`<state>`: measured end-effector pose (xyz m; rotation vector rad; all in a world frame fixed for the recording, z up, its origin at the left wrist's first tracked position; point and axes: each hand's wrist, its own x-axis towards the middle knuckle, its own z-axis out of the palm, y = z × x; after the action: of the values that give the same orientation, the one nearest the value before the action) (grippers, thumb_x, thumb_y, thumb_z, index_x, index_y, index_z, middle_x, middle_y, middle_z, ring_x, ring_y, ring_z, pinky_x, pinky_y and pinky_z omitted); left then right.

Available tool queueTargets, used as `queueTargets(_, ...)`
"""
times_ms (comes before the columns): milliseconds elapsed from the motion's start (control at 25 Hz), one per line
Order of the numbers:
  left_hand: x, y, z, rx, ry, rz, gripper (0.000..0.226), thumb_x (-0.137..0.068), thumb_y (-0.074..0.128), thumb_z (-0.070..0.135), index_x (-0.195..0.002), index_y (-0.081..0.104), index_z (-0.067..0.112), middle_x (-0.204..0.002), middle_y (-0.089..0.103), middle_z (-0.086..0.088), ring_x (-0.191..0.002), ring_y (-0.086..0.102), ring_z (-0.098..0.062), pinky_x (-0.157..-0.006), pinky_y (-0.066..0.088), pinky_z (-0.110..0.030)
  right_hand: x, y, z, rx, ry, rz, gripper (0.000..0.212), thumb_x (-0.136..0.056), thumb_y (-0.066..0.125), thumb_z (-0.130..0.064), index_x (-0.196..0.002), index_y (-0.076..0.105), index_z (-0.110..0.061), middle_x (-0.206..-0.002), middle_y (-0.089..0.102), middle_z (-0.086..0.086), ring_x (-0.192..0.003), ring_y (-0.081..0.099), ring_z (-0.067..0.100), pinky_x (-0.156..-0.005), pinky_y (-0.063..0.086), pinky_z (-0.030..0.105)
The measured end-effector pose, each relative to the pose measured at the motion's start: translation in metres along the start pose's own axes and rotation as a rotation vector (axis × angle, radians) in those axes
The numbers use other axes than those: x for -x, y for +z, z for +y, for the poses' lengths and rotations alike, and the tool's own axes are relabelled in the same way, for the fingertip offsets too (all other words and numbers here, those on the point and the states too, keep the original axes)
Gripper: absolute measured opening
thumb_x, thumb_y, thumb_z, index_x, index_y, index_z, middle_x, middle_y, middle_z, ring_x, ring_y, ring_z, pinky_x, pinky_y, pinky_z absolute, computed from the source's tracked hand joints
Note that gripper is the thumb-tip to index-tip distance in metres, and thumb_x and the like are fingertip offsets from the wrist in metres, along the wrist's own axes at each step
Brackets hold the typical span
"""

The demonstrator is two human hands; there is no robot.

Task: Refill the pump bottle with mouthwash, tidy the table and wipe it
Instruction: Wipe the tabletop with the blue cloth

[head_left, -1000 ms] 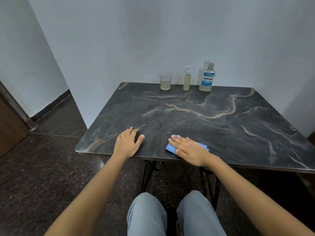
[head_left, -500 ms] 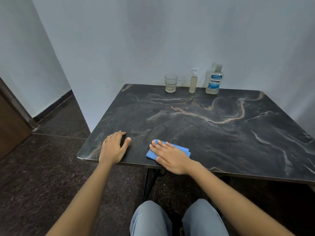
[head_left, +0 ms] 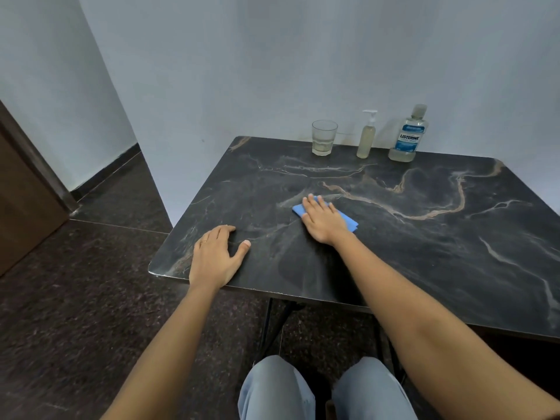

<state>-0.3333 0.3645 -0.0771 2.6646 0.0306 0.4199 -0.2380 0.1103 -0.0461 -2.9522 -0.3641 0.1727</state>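
Note:
A blue cloth (head_left: 348, 221) lies on the dark marble table (head_left: 424, 253), left of its middle. My right hand (head_left: 324, 221) presses flat on the cloth with straight fingers. My left hand (head_left: 216, 256) rests flat on the table near the front left corner, thumb spread. At the back edge against the wall stand a glass (head_left: 324, 137) with a little liquid, a small pump bottle (head_left: 367, 136) of pale liquid, and a Listerine mouthwash bottle (head_left: 408, 134) with its cap on.
The table's back edge meets a pale wall. Dark speckled floor (head_left: 75, 313) lies to the left, with a brown door (head_left: 21, 192) at the far left. My knees in light jeans (head_left: 321, 389) sit under the front edge.
My right hand has slid the blue cloth away from the front edge toward the table's middle. My left hand stays near the front left corner. The camera view has shifted left.

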Motion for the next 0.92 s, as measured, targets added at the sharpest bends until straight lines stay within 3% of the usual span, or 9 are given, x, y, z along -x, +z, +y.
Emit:
queueTargets(240, 0.005, -0.005, 0.004, 0.088, -0.102, 0.045, 0.051, -0.098, 0.038, 0.050, -0.129, 0.052, 0.012, -0.132, 0.056, -0.002, -0.128, 0.043, -0.022, -0.110, 0.030, -0.041, 0.046, 0.022, -0.080, 0.048, -0.351, -0.047, 0.053, -0.104, 0.020, -0.032, -0.154, 0.007, -0.018, -0.162, 0.002, 0.000, -0.149, -0.002, 0.016, -0.120, -0.002, 0.036)
queueTargets(440, 0.007, -0.010, 0.005, 0.125, -0.098, 0.037, 0.044, -0.101, 0.036, 0.044, -0.122, 0.057, 0.012, -0.127, 0.059, -0.004, -0.125, 0.046, -0.024, -0.107, 0.032, -0.041, 0.120, 0.021, -0.054, -0.008, -0.579, -0.110, 0.052, -0.104, 0.021, -0.033, -0.154, 0.007, -0.022, -0.161, 0.000, -0.006, -0.148, -0.005, 0.009, -0.119, -0.006, 0.030)
queueTargets(600, -0.002, -0.014, -0.007, 0.080, -0.071, -0.027, 0.049, -0.101, 0.034, 0.047, -0.126, 0.057, 0.011, -0.129, 0.059, -0.005, -0.124, 0.049, -0.027, -0.106, 0.033, -0.044, 0.116, 0.004, 0.016, 0.004, -0.419, -0.080, 0.052, -0.104, 0.022, -0.032, -0.153, 0.007, -0.025, -0.161, 0.000, -0.008, -0.148, -0.004, 0.007, -0.119, -0.003, 0.032)
queueTargets(720, -0.014, -0.029, -0.040, -0.069, 0.101, -0.092, 0.061, -0.095, 0.022, 0.058, -0.126, 0.058, 0.020, -0.129, 0.061, 0.003, -0.122, 0.054, -0.022, -0.109, 0.033, -0.046, 0.078, -0.010, 0.058, 0.008, -0.189, -0.044, 0.052, -0.105, 0.021, -0.032, -0.153, 0.007, -0.024, -0.161, 0.000, -0.007, -0.148, -0.002, 0.010, -0.119, -0.003, 0.036)
queueTargets(800, -0.019, -0.037, -0.060, -0.019, 0.165, -0.150, 0.064, -0.091, 0.020, 0.060, -0.129, 0.056, 0.023, -0.133, 0.059, 0.006, -0.125, 0.051, -0.018, -0.110, 0.032, -0.042, 0.039, -0.014, 0.064, -0.014, -0.068, -0.018, 0.052, -0.104, 0.019, -0.034, -0.154, 0.007, -0.024, -0.161, 0.001, -0.007, -0.149, -0.003, 0.011, -0.119, -0.003, 0.038)
queueTargets(920, -0.019, -0.035, -0.061, 0.036, 0.113, -0.098, 0.062, -0.090, 0.026, 0.061, -0.130, 0.056, 0.025, -0.132, 0.058, 0.007, -0.126, 0.049, -0.016, -0.105, 0.034, -0.036, -0.021, -0.011, 0.046, -0.017, 0.052, -0.007, 0.053, -0.103, 0.015, -0.033, -0.154, 0.005, -0.020, -0.162, -0.002, -0.003, -0.149, -0.005, 0.015, -0.120, -0.003, 0.040)
